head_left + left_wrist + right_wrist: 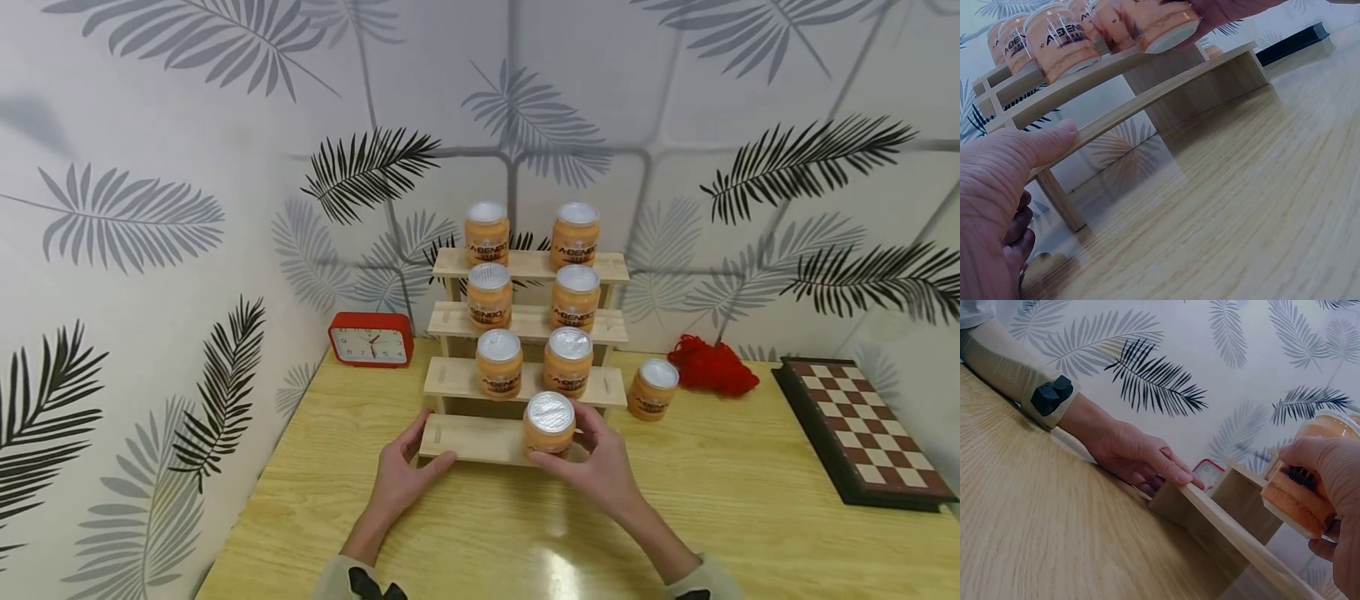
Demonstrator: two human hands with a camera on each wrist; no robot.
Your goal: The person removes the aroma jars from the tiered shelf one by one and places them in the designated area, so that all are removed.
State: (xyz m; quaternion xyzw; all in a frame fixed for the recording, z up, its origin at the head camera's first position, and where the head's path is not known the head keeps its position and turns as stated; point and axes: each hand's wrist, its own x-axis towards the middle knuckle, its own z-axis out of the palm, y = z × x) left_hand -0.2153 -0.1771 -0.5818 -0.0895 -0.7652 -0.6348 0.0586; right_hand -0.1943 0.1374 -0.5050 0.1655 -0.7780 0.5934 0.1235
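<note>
My right hand (600,458) holds an orange can (549,429) with a silver lid, thumb at its front and fingers round its far side. In the left wrist view the held can (1169,31) shows its pale underside above the bottom step of a wooden tiered rack (472,439). My left hand (401,475) grips the left end of that step, its thumb (1054,140) on the front edge and the other fingers lower behind it. Matching cans stand in pairs on the three upper steps, such as one can (499,364) on the third step down.
Another orange can (652,390) stands on the table right of the rack, by a bundle of red yarn (712,367). Farther right lies a checkered game board (870,429). A red alarm clock (371,340) stands to the left, near the leaf-patterned wall.
</note>
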